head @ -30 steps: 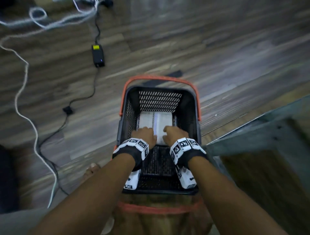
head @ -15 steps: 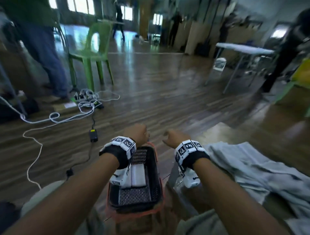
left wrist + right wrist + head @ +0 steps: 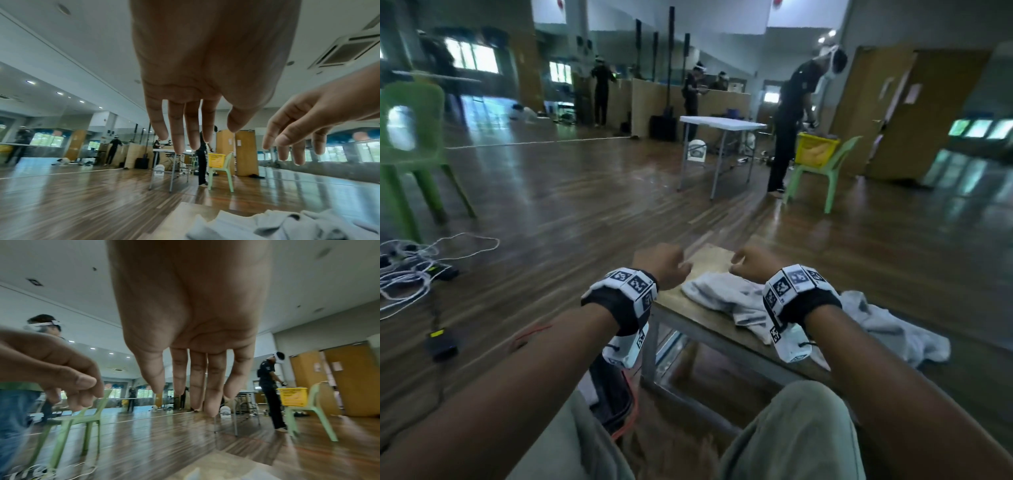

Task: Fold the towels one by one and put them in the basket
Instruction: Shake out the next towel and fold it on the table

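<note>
Several crumpled grey towels (image 3: 726, 298) lie in a heap on a low wooden table (image 3: 710, 255) in front of me, spreading off to the right (image 3: 890, 325). My left hand (image 3: 662, 265) hovers above the table's left edge, and my right hand (image 3: 751, 265) above the near towel. In the wrist views the fingers of the left hand (image 3: 185, 129) and right hand (image 3: 195, 386) hang loose with nothing in them. The black basket with an orange rim (image 3: 616, 397) sits on the floor by my left knee, mostly hidden by my arm.
Cables (image 3: 410, 270) and a power adapter (image 3: 441, 342) lie on the wooden floor at the left, near a green chair (image 3: 410, 137). Farther off stand a white folding table (image 3: 722, 123), a person (image 3: 791, 120) and a green chair holding a yellow bin (image 3: 816, 150).
Both hands let go of the folded towel in the basket, rose out of it and moved right over the table. The head view lifted from the basket to the room.
</note>
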`<action>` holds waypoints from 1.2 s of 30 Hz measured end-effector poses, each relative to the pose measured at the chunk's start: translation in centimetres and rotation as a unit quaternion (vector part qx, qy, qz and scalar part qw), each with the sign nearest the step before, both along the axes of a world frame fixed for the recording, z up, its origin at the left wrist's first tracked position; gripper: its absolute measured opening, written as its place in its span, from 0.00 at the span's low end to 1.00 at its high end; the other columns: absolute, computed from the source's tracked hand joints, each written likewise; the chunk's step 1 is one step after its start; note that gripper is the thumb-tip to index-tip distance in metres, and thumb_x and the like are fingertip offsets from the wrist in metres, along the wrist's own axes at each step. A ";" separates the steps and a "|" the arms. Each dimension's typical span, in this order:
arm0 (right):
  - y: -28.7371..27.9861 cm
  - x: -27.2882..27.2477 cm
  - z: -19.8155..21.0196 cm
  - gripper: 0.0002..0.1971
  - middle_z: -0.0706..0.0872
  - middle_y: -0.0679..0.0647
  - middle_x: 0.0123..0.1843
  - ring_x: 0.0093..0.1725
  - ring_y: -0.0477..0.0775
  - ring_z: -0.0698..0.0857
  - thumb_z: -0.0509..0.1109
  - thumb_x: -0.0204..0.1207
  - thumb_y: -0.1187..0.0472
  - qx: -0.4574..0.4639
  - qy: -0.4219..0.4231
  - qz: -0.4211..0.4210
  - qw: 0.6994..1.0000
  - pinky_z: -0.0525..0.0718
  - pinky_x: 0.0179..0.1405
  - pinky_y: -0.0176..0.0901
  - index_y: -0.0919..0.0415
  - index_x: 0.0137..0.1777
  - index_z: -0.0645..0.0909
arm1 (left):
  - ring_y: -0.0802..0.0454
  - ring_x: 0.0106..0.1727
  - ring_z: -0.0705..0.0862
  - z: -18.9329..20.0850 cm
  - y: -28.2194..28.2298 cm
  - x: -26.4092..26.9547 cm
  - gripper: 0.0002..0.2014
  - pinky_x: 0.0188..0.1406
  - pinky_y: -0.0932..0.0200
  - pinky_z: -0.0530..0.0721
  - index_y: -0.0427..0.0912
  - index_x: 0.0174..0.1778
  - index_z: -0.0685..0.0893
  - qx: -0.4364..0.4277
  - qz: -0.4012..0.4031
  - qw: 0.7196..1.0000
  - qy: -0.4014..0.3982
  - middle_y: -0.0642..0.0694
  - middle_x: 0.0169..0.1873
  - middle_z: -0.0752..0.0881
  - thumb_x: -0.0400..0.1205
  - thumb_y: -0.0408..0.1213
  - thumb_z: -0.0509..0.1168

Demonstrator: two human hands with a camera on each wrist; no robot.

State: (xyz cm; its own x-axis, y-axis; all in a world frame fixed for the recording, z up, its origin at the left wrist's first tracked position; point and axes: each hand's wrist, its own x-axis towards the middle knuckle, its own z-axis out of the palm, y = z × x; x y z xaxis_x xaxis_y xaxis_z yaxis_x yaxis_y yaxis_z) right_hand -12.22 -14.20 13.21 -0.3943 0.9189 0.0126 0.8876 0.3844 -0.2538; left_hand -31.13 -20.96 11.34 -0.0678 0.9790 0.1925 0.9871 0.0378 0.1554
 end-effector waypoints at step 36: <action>8.6 11.0 -17.9 0.15 0.85 0.59 0.55 0.55 0.61 0.83 0.65 0.74 0.58 -0.077 0.049 -0.113 0.989 0.81 0.52 0.49 0.61 0.59 0.80 | 0.45 0.63 0.77 -18.4 14.6 12.8 0.09 0.62 0.47 0.60 0.48 0.51 0.85 -0.024 -0.167 0.985 0.047 0.50 0.55 0.84 0.79 0.40 0.62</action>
